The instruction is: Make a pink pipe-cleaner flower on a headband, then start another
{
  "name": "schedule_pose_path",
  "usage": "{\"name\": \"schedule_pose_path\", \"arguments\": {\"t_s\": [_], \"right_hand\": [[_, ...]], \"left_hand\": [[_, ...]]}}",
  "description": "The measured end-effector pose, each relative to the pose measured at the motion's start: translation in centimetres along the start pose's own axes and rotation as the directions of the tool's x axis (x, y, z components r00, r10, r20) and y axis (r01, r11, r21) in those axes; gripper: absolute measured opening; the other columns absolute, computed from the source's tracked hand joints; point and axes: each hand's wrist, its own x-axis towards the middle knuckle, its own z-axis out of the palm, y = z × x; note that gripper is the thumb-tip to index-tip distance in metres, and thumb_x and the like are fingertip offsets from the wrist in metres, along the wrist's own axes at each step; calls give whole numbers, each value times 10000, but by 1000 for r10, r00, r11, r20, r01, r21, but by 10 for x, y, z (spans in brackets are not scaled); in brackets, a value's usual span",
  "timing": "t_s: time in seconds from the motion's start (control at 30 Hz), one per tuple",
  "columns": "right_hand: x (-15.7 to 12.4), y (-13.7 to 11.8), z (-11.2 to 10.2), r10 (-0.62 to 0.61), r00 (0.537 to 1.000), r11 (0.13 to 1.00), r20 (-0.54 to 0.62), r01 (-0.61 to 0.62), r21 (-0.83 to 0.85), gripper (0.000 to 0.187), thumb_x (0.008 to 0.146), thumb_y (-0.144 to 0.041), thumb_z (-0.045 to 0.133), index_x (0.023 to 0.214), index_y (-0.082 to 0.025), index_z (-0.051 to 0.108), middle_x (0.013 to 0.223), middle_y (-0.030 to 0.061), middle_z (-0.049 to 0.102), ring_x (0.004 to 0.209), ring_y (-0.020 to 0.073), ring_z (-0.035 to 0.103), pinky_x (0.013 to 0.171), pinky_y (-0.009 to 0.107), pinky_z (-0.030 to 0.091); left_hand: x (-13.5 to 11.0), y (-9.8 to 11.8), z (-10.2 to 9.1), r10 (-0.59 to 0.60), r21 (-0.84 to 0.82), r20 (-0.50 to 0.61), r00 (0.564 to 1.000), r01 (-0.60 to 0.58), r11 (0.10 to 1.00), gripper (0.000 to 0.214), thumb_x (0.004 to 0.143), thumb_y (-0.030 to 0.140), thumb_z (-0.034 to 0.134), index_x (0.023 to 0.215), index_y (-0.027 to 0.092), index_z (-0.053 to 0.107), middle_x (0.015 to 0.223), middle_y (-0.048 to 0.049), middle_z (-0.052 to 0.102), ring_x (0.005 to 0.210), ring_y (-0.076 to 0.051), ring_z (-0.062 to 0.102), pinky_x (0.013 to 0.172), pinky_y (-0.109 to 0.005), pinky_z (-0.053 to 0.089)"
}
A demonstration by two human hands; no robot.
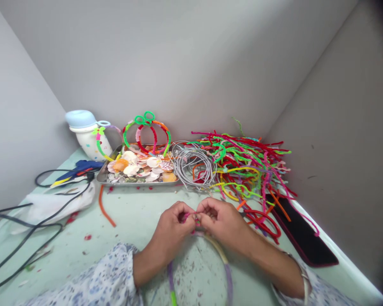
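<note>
My left hand (173, 227) and my right hand (223, 221) meet above the middle of the table, both with fingers pinched. Between the fingertips shows a small bit of pink pipe cleaner (186, 217); fingers cover most of it. Just below hangs the arch of a headband (219, 247), wrapped in pale yellow, purple and green fuzzy sections. Its top lies close under my fingertips, and whether they touch it I cannot tell. The headband's ends run out of the bottom of the view.
A metal tray (137, 184) of seashells stands behind, with finished headbands (170, 138) on it. Right of it lie a coil of grey wire (194, 170), heaped pipe cleaners (242, 161) and a black mat (319, 248). At left are a bottle (91, 140) and black cable (35, 225).
</note>
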Motion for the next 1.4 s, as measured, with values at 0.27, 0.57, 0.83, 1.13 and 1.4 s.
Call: {"name": "schedule_pose_path", "arguments": {"t_s": [0.27, 0.57, 0.83, 1.13, 1.4], "right_hand": [[5, -3, -8, 132, 983, 942, 130, -165, 291, 52, 732, -168, 533, 771, -190, 559, 646, -30, 556, 555, 107, 535, 494, 209, 474], [4, 3, -2, 142, 986, 966, 81, -156, 206, 71, 719, -146, 525, 751, -192, 568, 621, -32, 558, 532, 107, 533, 480, 205, 438], [1, 4, -2, -15, 1000, 1000, 9, 15, -7, 141, 724, -111, 501, 775, -187, 609, 665, -18, 608, 613, 119, 547, 565, 218, 419], [1, -6, -9, 22, 997, 999, 68, -25, 48, 109, 731, -121, 496, 750, -176, 588, 622, -38, 555, 575, 101, 506, 531, 200, 388], [3, -6, -11, 11, 993, 998, 119, -18, 60, 136, 735, -120, 496, 785, -180, 608, 662, -24, 589, 608, 111, 541, 553, 208, 403]], "left_hand": [[3, 3, 1, -93, -237, 116, 989, 119, 964, 145, 750, 273, 603, 749, 129, 622, 616, 12, 590, 523, -84, 482, 534, -202, 382], [1, 4, 0, -97, -280, 141, 985, 133, 951, 128, 731, 248, 632, 737, 120, 622, 603, 7, 592, 535, -87, 485, 539, -204, 369], [1, 6, 0, -81, -288, 121, 989, 113, 951, 78, 694, 200, 630, 659, 139, 596, 539, 49, 524, 505, -78, 449, 516, -193, 335], [2, 5, 0, -111, -320, 157, 981, 157, 934, 135, 710, 249, 666, 690, 127, 613, 559, 28, 563, 502, -76, 470, 508, -189, 339], [4, -1, -1, -76, -293, 159, 984, 121, 948, 71, 720, 200, 630, 699, 139, 600, 576, 30, 563, 528, -83, 475, 537, -200, 350]]}}
